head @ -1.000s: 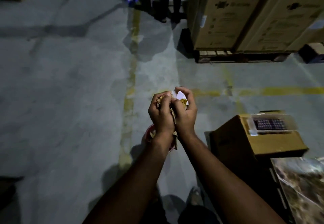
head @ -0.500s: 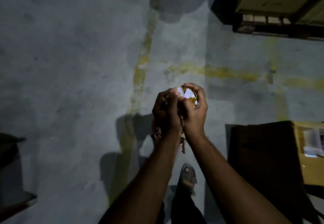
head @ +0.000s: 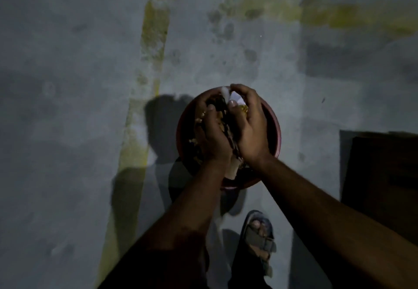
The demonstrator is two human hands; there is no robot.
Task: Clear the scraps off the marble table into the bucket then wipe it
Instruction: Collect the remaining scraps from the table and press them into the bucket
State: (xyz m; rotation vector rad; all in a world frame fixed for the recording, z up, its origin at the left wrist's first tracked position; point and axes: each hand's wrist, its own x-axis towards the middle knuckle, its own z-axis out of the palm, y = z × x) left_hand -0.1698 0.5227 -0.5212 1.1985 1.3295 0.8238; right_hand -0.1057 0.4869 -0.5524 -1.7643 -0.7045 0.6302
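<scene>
From the head camera we look straight down at a red bucket [head: 274, 130] standing on a grey concrete floor [head: 67, 85], and we take that bucket as our landmark.

Directly above its mouth, our left hand [head: 213, 134] and right hand [head: 250, 128] are pressed side by side, cupped around a bundle of scraps [head: 222, 116]. The fingers [head: 241, 91] of both hands are curled and clamped on the bundle, thumbs toward us. The scraps look like dark and tan strips with a white paper piece at the far end and some yellow bits by the right thumb; a pale strip hangs below the wrists over the bucket's near rim. More debris seems to lie inside the bucket on its left side, though the dim light keeps us from telling what it is.

Left of the bucket, a worn yellow line [head: 153, 39] runs along the floor, and a second faded one crosses beyond the bucket. On the near side of the bucket, a foot in a strapped sandal [head: 257, 234] stands on the floor. To the right of the bucket sits a dark brown box [head: 382, 182].

We can read no writing, label or brand anywhere here.
</scene>
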